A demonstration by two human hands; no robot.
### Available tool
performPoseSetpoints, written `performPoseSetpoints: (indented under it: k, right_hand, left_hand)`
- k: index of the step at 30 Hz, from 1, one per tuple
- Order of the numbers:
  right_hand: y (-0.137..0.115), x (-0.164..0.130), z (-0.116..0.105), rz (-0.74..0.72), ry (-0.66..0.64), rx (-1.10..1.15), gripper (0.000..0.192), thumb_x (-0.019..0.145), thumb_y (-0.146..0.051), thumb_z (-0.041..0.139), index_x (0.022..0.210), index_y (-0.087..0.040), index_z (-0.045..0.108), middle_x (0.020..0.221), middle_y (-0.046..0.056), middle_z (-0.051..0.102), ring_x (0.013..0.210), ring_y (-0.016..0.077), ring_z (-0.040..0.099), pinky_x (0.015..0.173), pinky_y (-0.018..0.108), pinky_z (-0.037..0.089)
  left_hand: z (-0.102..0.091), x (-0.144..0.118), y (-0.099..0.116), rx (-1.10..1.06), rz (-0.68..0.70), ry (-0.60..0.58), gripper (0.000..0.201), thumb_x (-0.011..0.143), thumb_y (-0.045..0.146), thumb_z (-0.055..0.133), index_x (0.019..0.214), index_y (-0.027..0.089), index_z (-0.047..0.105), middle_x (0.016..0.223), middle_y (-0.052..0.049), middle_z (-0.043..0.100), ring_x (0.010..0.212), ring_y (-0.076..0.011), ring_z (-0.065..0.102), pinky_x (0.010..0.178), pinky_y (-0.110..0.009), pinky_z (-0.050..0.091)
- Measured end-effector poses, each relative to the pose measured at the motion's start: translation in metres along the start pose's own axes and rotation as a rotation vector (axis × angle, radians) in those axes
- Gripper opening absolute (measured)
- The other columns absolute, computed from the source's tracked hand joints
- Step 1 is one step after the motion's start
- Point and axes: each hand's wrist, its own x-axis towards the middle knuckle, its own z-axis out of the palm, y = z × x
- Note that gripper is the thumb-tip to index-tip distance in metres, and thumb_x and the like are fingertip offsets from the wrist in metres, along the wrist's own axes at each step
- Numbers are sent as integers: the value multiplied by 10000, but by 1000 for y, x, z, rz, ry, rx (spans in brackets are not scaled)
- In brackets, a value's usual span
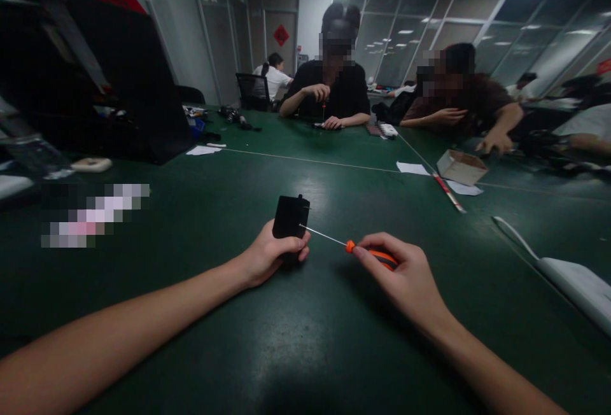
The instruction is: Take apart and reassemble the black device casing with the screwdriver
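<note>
Almost dead center, over a dark green tabletop (214,364): a flat black case (290,214), nearly upright with a slight lean. Clasped low in the left hand (270,256), with the thumb across the lower front and the fingertips curled round the right edge. Pinched near the collar between thumb and forefinger of the right hand (405,268), an orange-and-black screwdriver (350,247), with the bare metal shaft angled leftward and the tip at the case's right side; impossible to tell whether seated in anything or merely touching. Likely light, to judge by the one-handed hold, and stiff, with little give under the thumb; perhaps a shade slippery on the smooth faces. Best gripped by the lower edges, clear of the small stub (300,196) on top and the thin pin (308,208) jutting from the right edge, probably the most fragile spot. Dull black, seemingly plastic, with straight sides; by contrast, rounded orange bands on the handle and a soft sheen on the tabletop. Farther off, a pale open-topped carton (462,168), apparently cardboard, near a white paper slip (413,168).
</note>
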Motion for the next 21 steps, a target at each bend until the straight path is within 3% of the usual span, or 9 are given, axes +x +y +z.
performPoseSetpoints:
  k: [8,16,21]
  right_hand:
    - [0,-2,-4,-30,54,-9,166,804,-353,738,872,-206,703,847,17,698,746,177,660,687,296,509]
    - [2,4,-5,198,207,203,232,823,-412,694,909,-197,679,818,24,677,755,176,651,682,294,520]
    - [1,6,-4,176,268,307,402,729,-365,789,1054,-200,619,938,33,685,858,180,671,765,292,553]
  left_hand:
    - [2,-1,0,39,19,29,150,715,188,667,784,126,549,741,-7,505,611,-124,523,601,-284,393]
    - [2,-1,-2,121,57,27,188,725,196,703,803,131,545,726,-6,525,618,-130,535,591,-281,400]
    - [4,-1,-3,202,50,83,235,772,263,726,849,131,548,714,-14,549,628,-135,535,610,-290,424]
